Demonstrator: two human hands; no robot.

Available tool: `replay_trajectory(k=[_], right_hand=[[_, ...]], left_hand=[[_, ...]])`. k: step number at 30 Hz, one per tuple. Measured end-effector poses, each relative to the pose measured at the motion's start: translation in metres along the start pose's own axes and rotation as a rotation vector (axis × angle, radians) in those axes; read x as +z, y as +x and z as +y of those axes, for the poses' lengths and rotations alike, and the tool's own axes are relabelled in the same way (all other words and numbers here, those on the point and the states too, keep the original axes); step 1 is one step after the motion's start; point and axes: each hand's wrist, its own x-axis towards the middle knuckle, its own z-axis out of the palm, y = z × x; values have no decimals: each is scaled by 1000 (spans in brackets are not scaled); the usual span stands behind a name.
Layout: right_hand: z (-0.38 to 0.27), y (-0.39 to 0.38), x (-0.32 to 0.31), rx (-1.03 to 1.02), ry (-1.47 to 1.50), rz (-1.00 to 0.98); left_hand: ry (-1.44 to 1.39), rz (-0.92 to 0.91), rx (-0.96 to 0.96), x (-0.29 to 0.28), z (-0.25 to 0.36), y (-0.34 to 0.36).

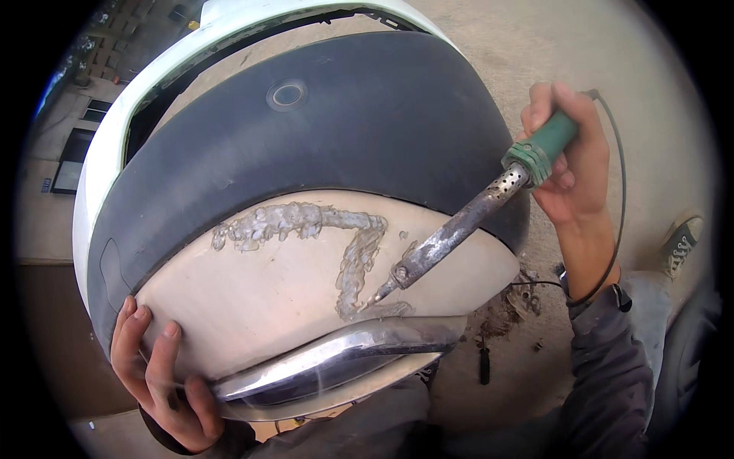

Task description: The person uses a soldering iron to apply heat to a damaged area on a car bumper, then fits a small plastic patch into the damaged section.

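My right hand (579, 149) is closed round the green handle of a soldering iron (451, 241) with a perforated metal barrel. Its tip touches, or nearly touches, the lower end of a rough, greyish melted seam (355, 260). That seam zigzags over the pale inner panel of a car bumper (252, 298), which also has a dark grey band and a white outer rim. At the bumper's lower left edge, my left hand (172, 375) grips it with the fingers over the panel. A shiny chrome trim strip (329, 348) runs along the near side.
From the iron, a dark cord (621, 176) loops down past my right wrist. On the ground lie a black-handled tool (484, 366) and some dark debris (505, 310). A sneaker (680, 245) shows at the right. A building wall (46, 153) stands at the left.
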Motion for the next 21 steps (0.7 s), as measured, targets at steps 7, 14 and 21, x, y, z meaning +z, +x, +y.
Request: replay_trajectory(k=[7, 14, 21], right_hand=[[9, -1, -1, 12, -17, 9], [-4, -14, -4, -73, 83, 93], [17, -146, 9, -526, 209, 304]], left_hand=[[-2, 30, -21, 6, 0, -3], [-7, 19, -30, 2, 1, -2], [-3, 12, -13, 2, 1, 0]])
